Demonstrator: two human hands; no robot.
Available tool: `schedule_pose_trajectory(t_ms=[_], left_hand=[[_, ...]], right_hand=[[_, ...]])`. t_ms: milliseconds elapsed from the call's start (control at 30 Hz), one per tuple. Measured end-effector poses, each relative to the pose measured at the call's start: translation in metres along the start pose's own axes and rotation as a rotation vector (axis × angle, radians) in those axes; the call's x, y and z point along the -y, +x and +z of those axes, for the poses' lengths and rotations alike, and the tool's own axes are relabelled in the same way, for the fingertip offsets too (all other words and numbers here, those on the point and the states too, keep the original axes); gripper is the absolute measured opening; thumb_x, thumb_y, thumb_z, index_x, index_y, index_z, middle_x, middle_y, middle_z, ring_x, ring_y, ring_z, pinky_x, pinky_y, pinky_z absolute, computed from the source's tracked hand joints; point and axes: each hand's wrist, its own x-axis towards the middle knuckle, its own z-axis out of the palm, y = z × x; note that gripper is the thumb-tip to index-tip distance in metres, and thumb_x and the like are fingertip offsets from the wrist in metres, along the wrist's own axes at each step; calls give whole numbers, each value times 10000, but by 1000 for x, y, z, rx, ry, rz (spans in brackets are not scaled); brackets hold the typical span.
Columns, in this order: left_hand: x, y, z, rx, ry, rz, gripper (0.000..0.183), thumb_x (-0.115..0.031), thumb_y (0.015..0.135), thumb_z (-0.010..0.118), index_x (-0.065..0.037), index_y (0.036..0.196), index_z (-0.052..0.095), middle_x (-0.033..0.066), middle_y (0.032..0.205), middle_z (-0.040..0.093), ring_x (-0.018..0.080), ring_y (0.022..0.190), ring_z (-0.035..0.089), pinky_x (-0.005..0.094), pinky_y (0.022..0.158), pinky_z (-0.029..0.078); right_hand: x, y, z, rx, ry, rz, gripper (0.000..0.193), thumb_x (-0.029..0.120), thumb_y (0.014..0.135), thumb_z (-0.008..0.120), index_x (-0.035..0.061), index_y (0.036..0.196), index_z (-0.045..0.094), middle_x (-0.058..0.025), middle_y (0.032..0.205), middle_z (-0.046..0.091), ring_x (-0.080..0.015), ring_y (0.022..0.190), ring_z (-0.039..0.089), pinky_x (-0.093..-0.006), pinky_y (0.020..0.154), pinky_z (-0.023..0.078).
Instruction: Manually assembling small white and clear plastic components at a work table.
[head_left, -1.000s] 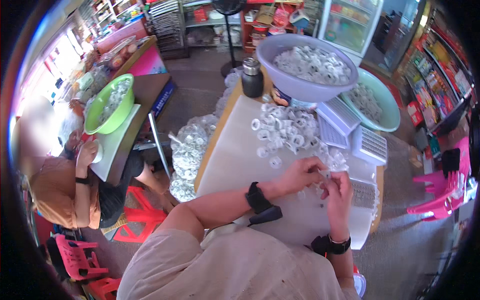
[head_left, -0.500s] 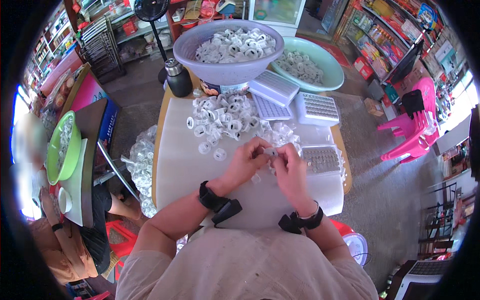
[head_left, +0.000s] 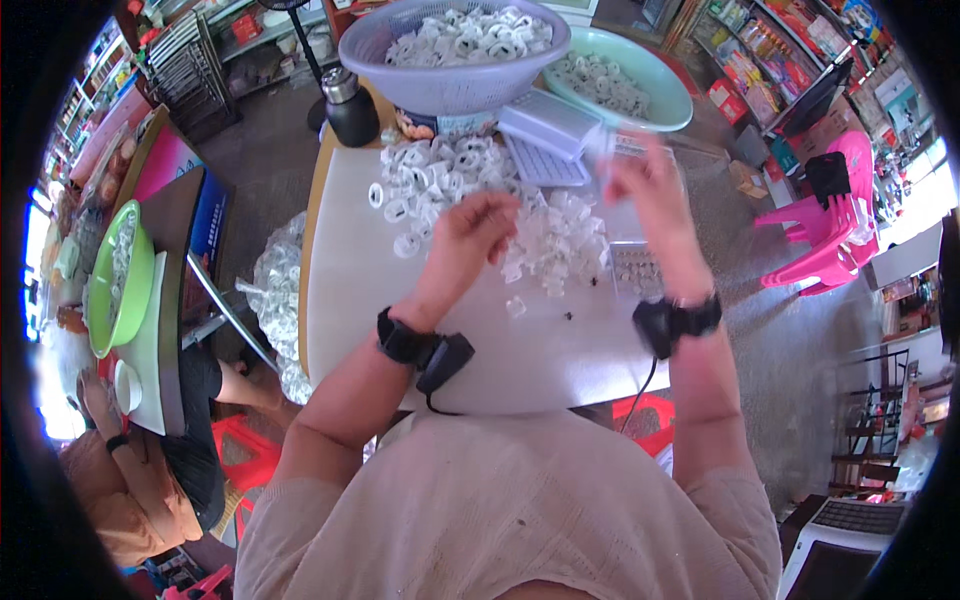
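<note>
My left hand (head_left: pixel 468 238) hovers beside a heap of small white plastic rings (head_left: pixel 440 178), its fingers loosely curled and apart, with nothing visible between them. Over the table's right side my right hand (head_left: pixel 655 200) is smeared by motion near a stack of white trays (head_left: pixel 552 122). A pale blur shows by its fingertips; I cannot make out whether it holds anything. Between my hands lies a pile of clear plastic pieces (head_left: pixel 555 240). Right of that pile, a flat tray of small round parts (head_left: pixel 632 268) is partly covered by my right forearm.
A lavender basket (head_left: pixel 450 85) and a mint basin (head_left: pixel 670 100) hold more white pieces at the back. A dark flask (head_left: pixel 350 112) stands at the back left. Beyond the table's left edge is a filled clear bag (head_left: pixel 275 280). A person sits farther left by a green basin (head_left: pixel 140 290).
My hands, together over the table before, are now apart. The right has swung up and right toward the trays; the left has drawn back left. The view has shifted slightly.
</note>
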Motion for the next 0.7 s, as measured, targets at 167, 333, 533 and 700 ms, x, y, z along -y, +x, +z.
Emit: schedule_pose_trajectory(t_ms=[167,333,533,700], left_hand=[[-7,10,-26,-374,-95,201,152,-128,926,531,-29,1021,597,-2,744,559,54,607,493,201,518,393],[0,15,-37,-548,186,366,147,-103,879,584,-22,1002,597,29,803,582,106,683,532,253,604,443],[-4,5,-38,-660,758,472,243,-107,798,647,-44,1028,597,131,1070,570,267,959,536,359,787,439],[-28,-10,-31,-495,807,238,349,-176,795,677,-43,1104,584,145,1131,542,279,1053,527,351,845,443]], right_hand=[[5,2,26,-40,-12,-56,395,121,863,607,47,1228,478,-85,1000,608,-106,659,588,-246,601,478],[-6,-30,56,134,-6,66,205,90,867,599,9,1055,595,-45,874,633,-104,666,594,-236,599,480],[-26,-31,70,-136,-87,-160,124,6,851,571,1,970,608,-67,801,627,-129,637,589,-260,588,470],[-44,-40,64,-128,-180,-310,127,-44,822,551,9,926,602,-116,807,621,-206,658,600,-291,602,468]])
